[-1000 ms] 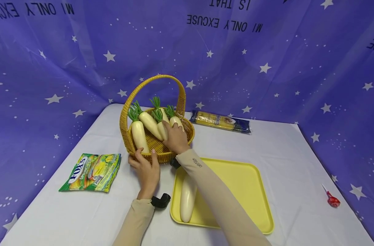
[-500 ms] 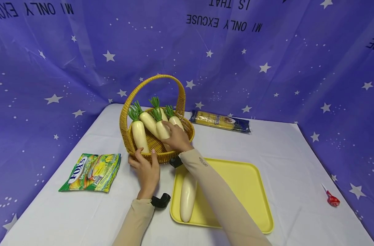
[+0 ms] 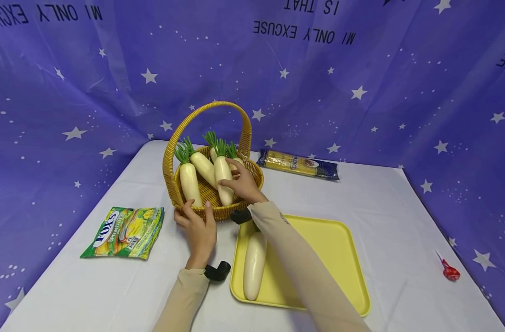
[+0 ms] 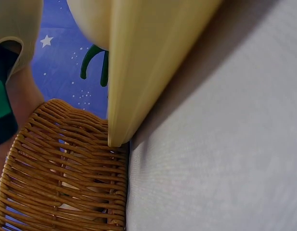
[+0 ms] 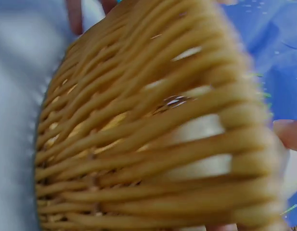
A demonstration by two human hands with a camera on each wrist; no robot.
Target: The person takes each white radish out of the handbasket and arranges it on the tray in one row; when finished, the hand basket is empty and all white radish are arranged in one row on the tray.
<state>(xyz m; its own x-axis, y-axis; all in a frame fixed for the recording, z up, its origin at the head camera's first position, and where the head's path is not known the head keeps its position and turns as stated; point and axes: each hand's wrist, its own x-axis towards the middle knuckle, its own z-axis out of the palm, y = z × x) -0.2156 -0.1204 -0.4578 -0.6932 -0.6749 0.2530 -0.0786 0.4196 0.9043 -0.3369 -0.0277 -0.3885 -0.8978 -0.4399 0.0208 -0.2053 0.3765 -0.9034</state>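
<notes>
A wicker basket with a tall arched handle holds several white radishes with green tops. At its near rim is my left hand, thumb and a fingertip hooked at the edge, gripping it. Inside the basket, my right hand pinches a white radish between thumb and fingers, its leaves pointing up and away. Another radish leans at the basket's left side. One more radish lies on the yellow tray. The right wrist view shows the basket's woven wall up close, with a fingertip at right.
A green FOX'S candy bag lies left of the basket. Behind to the right is a pasta packet. A red lollipop rests near the table's right edge. The tray's rim crosses the left wrist view.
The radish in my right hand has shifted right and swung more upright within the basket. My right hand has moved slightly right with it; my left hand stays at the rim.
</notes>
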